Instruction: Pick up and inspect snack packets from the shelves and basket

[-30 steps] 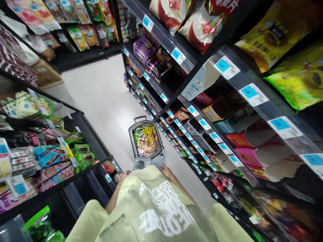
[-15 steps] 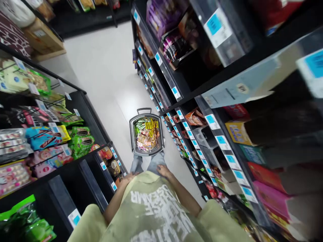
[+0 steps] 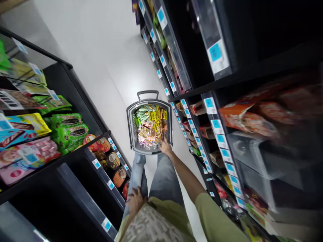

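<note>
A grey shopping basket (image 3: 129, 126) stands on the floor at my feet, its handle tipped toward the far side. Packaged snacks (image 3: 150, 129) fill it: green packs at the far left, yellow ones at the far right, mixed small packs nearer me. My right hand (image 3: 165, 146) reaches over the basket's near right edge, with fingers extended down by the packs. I see nothing held in it. Against my thigh rests my left hand (image 3: 136, 200), its fingers spread and holding nothing.
Dark shelves with blue-and-white price tags (image 3: 218, 55) line the right side. On the left shelf are green snack bags (image 3: 69, 131), pink packs (image 3: 29, 156) and round tubs (image 3: 113, 160). A pale floor (image 3: 98, 50) runs between the shelves.
My right hand has moved from my thigh forward to the basket's near right edge. My left hand stays on my leg. The view has come closer to the basket as I bend down.
</note>
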Available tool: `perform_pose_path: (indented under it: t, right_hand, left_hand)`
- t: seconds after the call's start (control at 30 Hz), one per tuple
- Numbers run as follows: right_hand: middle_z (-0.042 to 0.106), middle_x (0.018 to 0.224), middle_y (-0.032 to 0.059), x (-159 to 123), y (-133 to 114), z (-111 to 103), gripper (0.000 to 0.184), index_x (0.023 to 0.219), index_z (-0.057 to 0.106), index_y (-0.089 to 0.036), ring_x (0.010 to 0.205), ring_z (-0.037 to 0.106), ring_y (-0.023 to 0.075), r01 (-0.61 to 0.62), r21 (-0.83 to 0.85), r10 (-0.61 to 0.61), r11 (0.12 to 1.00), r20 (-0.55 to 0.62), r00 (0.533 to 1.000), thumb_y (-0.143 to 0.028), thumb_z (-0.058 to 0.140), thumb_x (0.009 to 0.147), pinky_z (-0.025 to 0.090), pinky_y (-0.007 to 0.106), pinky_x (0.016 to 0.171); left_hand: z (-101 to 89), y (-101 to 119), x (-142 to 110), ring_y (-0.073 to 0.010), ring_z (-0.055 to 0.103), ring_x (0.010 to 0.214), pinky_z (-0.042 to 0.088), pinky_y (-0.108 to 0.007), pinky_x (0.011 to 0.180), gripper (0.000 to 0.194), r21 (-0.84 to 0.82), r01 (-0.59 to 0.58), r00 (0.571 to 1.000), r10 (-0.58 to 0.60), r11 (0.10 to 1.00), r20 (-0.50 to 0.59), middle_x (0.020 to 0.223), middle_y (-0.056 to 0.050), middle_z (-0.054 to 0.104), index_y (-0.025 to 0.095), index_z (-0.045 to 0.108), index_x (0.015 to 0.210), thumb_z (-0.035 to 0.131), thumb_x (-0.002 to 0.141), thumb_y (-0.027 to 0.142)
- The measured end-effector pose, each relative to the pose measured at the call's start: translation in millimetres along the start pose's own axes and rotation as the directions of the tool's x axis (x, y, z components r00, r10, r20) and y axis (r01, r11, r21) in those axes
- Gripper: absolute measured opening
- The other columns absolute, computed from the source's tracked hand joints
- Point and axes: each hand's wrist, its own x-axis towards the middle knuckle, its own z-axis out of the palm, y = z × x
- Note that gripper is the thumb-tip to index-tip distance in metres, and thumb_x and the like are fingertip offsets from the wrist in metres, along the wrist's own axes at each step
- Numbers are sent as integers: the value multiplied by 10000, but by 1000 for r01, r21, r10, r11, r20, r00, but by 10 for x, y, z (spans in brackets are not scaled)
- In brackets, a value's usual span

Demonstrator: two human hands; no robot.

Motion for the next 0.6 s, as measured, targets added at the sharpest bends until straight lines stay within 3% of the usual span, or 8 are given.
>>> perform_pose_path:
  t: [0.1,0.2,0.3,0.37,0.47,0.6]
  right_hand:
    - [138,1616,70,458,9,46,473,1346,543,-230,1194,560,285,-16,56,18,998,-31,999,-337,538,885,414,369,1021]
    - [151,1613,93,763,58,160,470,1339,541,-160,1274,488,305,-33,132,42,991,-62,997,-310,520,894,375,372,1064]
    - [253,1576,132,857,107,305,534,1401,452,-100,1329,421,296,-39,211,61,977,-95,994,-247,518,891,314,367,1109]
    - [315,1545,145,798,120,396,551,1411,429,-84,1331,413,274,-29,265,62,964,-117,991,-203,526,882,282,353,1123]
    - [443,1464,132,559,111,508,482,1327,526,-88,1281,460,215,7,357,46,934,-142,989,-139,546,849,285,292,1101]
    - [664,1164,109,58,34,575,225,978,698,-90,1095,583,194,32,500,63,865,-173,983,-165,586,797,387,284,997]
  left_hand:
    - [246,-42,45,-619,392,1182,380,-771,758,776,178,195,980,-185,964,-72,1451,-209,430,229,466,1411,521,733,602]
    - [338,-117,45,-638,301,1236,376,-768,796,827,185,177,983,-167,967,-70,1493,-244,350,146,419,1443,529,745,577]
    - [314,-195,28,-624,275,1258,396,-740,794,794,200,159,987,-158,967,-20,1518,-255,294,121,366,1469,499,794,518]
    - [284,-233,21,-591,288,1269,415,-705,804,755,203,154,988,-156,967,-4,1520,-246,297,131,359,1473,488,813,474]
    - [250,-263,23,-579,284,1281,420,-685,815,754,131,167,986,-165,977,-20,1504,-240,326,142,385,1458,520,796,478]
    - [152,-281,36,-581,259,1308,403,-691,830,759,40,154,988,-153,987,-25,1507,-266,313,120,400,1442,530,788,484]
